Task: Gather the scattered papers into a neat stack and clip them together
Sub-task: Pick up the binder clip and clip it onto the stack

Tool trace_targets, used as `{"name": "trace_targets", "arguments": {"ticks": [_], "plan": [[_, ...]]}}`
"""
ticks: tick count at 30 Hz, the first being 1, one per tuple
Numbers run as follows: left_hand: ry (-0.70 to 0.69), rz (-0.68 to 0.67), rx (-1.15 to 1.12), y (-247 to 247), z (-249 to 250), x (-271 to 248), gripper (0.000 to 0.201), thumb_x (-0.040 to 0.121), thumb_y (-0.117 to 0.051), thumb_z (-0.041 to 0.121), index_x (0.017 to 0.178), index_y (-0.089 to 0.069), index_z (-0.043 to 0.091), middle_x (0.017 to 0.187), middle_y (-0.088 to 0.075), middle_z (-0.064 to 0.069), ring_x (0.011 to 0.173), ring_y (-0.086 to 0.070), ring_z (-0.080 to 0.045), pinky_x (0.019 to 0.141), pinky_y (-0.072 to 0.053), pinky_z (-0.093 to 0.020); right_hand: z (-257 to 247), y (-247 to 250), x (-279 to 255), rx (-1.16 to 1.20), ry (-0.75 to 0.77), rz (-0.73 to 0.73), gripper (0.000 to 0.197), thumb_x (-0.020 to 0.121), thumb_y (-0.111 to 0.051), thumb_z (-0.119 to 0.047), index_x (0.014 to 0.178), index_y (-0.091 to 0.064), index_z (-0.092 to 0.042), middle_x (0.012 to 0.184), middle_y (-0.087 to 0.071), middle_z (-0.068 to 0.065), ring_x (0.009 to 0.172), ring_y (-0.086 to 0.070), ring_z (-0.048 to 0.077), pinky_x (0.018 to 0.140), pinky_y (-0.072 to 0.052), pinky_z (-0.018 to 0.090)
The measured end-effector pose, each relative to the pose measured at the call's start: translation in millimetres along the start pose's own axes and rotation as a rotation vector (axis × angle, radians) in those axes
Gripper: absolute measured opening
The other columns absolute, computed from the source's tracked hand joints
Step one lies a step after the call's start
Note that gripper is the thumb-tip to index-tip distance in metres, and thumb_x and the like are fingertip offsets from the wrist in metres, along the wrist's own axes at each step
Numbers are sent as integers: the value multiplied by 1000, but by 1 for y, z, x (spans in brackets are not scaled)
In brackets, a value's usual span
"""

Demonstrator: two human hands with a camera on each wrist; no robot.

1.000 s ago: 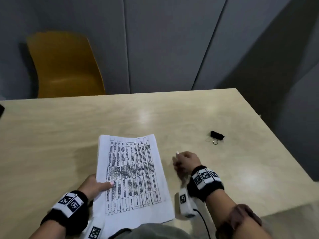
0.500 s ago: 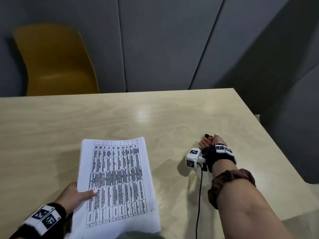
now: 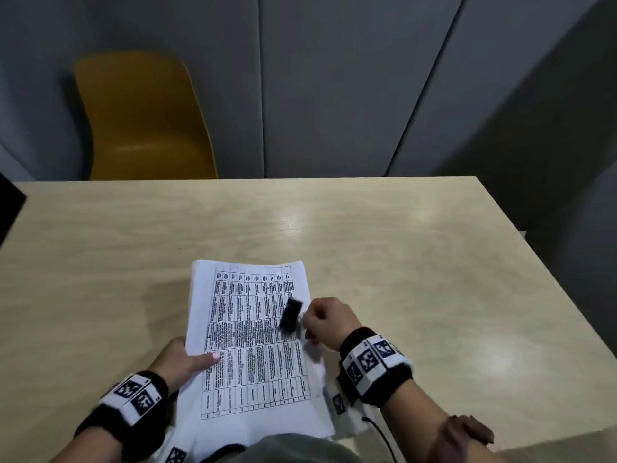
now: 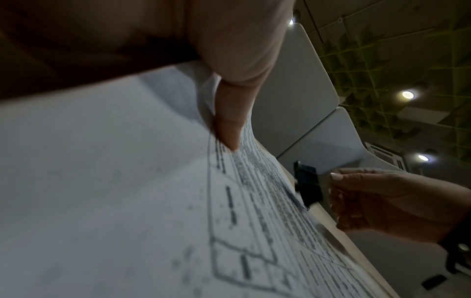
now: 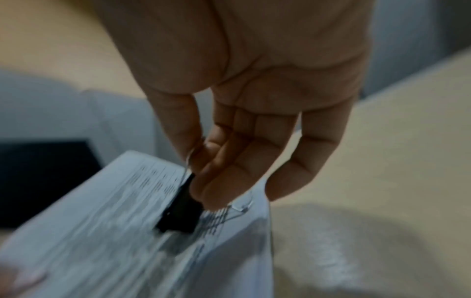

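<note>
A stack of white papers (image 3: pixel 247 345) printed with a table lies near the table's front edge. My left hand (image 3: pixel 187 360) grips its left edge, thumb (image 4: pixel 229 121) on top of the papers (image 4: pixel 114 181). My right hand (image 3: pixel 322 320) pinches a black binder clip (image 3: pixel 289 314) by its wire handles and holds it at the stack's right edge. In the right wrist view the binder clip (image 5: pixel 179 211) sits against the papers (image 5: pixel 102 231); whether it bites onto the sheets cannot be told. In the left wrist view the binder clip (image 4: pixel 307 185) shows beside my right hand (image 4: pixel 382 199).
The pale wooden table (image 3: pixel 417 262) has bare surface to the right and behind the papers. A yellow chair (image 3: pixel 143 118) stands behind the far edge, before grey wall panels. A dark object (image 3: pixel 8 208) pokes in at the far left.
My right hand reached out to the clip at the right, picked it up and brought it back to the stack's right edge. My left hand kept its hold on the papers.
</note>
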State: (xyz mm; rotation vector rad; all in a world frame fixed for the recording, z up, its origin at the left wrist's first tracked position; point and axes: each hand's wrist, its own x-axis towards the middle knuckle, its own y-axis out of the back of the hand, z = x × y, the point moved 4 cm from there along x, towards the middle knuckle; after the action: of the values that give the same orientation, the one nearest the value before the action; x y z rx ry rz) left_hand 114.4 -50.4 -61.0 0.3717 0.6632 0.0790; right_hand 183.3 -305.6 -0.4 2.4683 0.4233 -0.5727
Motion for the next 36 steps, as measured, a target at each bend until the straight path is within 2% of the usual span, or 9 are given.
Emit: {"name": "trace_targets", "arguments": {"ticks": [3,8,11,16,20,25,28,32,36], "plan": [[-10,7,6,1,-5,1,44,73,-76,15,111,-62,-1,109,-69,-18,98,-65,-29,96,-46,-42,-12,-13,-3,-426,131,-46,15,82,-54,-24,68,-51,-24,77,-59,1,74,-54,20,64,-40,24],[-20,34,28,1,-5,-3,41,74,-75,17,108,-61,0,105,-69,-14,95,-65,-26,90,-47,-32,-16,-22,-2,-359,204,12,35,81,-62,-28,55,-39,-33,91,-61,6,85,-58,22,67,-35,21],[-34,40,17,-1,-1,-7,34,76,-72,12,106,-61,1,97,-66,-13,91,-63,-24,84,-43,-26,-14,-17,-3,-345,144,-83,33,80,-66,-29,54,-45,-28,74,-58,-4,78,-58,16,66,-39,22],[-45,33,-35,0,-1,-10,28,76,-72,10,101,-59,8,99,-67,-13,92,-64,-26,90,-45,-32,-14,-11,-4,-367,71,-242,30,70,-76,-23,54,-50,-25,62,-55,-10,62,-52,7,59,-43,23],[-25,30,-51,0,-5,-7,35,74,-74,12,106,-60,5,102,-69,-14,96,-65,-28,93,-47,-37,-20,-12,-11,-483,21,-335,34,65,-80,-20,88,-56,-26,87,-61,-2,89,-63,21,78,-51,32],[-33,22,-62,0,-8,-6,36,74,-74,14,106,-61,5,104,-70,-13,94,-66,-27,93,-48,-40,-27,-10,-8,-700,-3,-391,52,67,-78,-16,111,-51,-21,110,-62,7,93,-57,22,81,-48,32],[-37,21,-54,0,-13,-7,41,73,-75,19,109,-60,5,106,-70,-11,96,-66,-26,95,-48,-42,-29,-1,-3,-573,33,-288,47,63,-80,-11,98,-52,-25,96,-63,3,87,-60,20,69,-50,25],[-86,47,-52,-4,-8,-14,23,76,-73,17,95,-60,12,94,-69,-7,90,-66,-26,85,-50,-34,-59,26,5,-383,253,70,43,62,-78,-2,86,-49,-23,83,-62,-2,71,-57,12,55,-41,12],[-150,100,-12,-8,-1,-25,15,80,-68,19,87,-58,12,78,-63,-10,69,-57,-23,61,-42,-25,-101,44,8,-460,504,265,40,61,-78,-2,81,-48,-17,85,-69,7,73,-61,24,66,-53,32]]}}
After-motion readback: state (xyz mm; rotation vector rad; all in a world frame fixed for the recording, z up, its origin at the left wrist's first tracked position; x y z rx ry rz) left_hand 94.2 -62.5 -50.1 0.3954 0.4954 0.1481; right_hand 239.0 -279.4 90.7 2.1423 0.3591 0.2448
